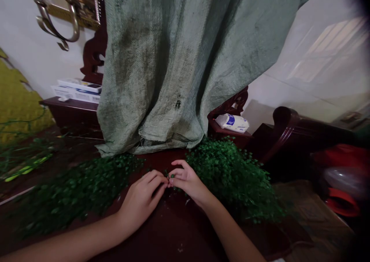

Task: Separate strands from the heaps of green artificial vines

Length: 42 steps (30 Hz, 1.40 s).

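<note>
My left hand (141,196) and my right hand (187,182) meet over the dark red wooden surface (173,227), fingertips almost touching. Between them is a small green sprig (172,175), pinched by both thumbs and forefingers. Most of the sprig is hidden by my fingers. The other fingers of my right hand are curled loosely above it. Beside my left hand spreads a heap of small-leaved green foliage (86,187). A fuller green heap (228,173) lies just beyond my right hand and forearm.
A grey-green woven sack (179,61) hangs behind the surface. White boxes (76,90) sit on a ledge at left, and a packet of tissues or wipes (232,122) at right. Dark carved furniture (285,127) and red objects (342,200) stand at far right.
</note>
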{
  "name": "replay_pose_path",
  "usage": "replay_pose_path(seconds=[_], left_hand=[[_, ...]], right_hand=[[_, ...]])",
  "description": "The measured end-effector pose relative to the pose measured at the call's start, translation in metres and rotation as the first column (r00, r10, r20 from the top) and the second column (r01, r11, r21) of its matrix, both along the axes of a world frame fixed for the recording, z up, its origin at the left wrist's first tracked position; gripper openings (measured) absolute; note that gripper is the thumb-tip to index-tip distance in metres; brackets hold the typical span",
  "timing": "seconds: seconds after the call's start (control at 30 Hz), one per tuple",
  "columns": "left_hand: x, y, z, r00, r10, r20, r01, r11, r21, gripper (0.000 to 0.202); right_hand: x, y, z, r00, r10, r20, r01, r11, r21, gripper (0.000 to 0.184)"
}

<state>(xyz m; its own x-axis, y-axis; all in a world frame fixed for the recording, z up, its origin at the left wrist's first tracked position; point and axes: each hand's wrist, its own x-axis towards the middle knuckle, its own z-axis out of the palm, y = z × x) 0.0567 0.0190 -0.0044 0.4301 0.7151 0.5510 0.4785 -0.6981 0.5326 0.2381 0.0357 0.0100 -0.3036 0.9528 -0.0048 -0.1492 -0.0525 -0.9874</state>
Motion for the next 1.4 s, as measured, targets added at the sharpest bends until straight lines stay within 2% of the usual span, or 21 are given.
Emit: replay_pose_path(seconds=[0.33,0.77,1.03,1.23,1.4], left_hand=[[0.0,-0.0011,-0.0006,0.999,0.033,0.007,-0.033,0.998,-0.051,0.014],[-0.0007,0.0017,-0.0019,0.996,-0.02,0.089,0.017,0.999,0.032,0.014],[-0.0004,0.0006,0.0005,0.995,-0.001,0.102,0.006,0.999,-0.05,0.015],[-0.0001,-0.0011,0.001,0.994,-0.04,0.103,0.043,0.999,-0.032,0.015],[0.0003,-0.0005,0.0013,0.993,-0.046,0.11,0.054,0.996,-0.07,0.016]], right_hand=[[-0.0008,0.0004,-0.0035,1.0,0.018,0.022,-0.019,0.998,0.059,0.051],[-0.0016,0.0021,-0.0081,0.999,0.027,0.022,-0.028,0.996,0.086,0.052],[-0.0026,0.0001,-0.004,1.0,-0.011,0.015,0.009,0.994,0.108,0.053],[-0.0024,-0.0014,-0.0011,1.0,-0.013,0.026,0.01,0.994,0.112,0.052],[-0.0036,-0.0019,-0.0016,0.999,-0.01,0.032,0.006,0.994,0.106,0.051]])
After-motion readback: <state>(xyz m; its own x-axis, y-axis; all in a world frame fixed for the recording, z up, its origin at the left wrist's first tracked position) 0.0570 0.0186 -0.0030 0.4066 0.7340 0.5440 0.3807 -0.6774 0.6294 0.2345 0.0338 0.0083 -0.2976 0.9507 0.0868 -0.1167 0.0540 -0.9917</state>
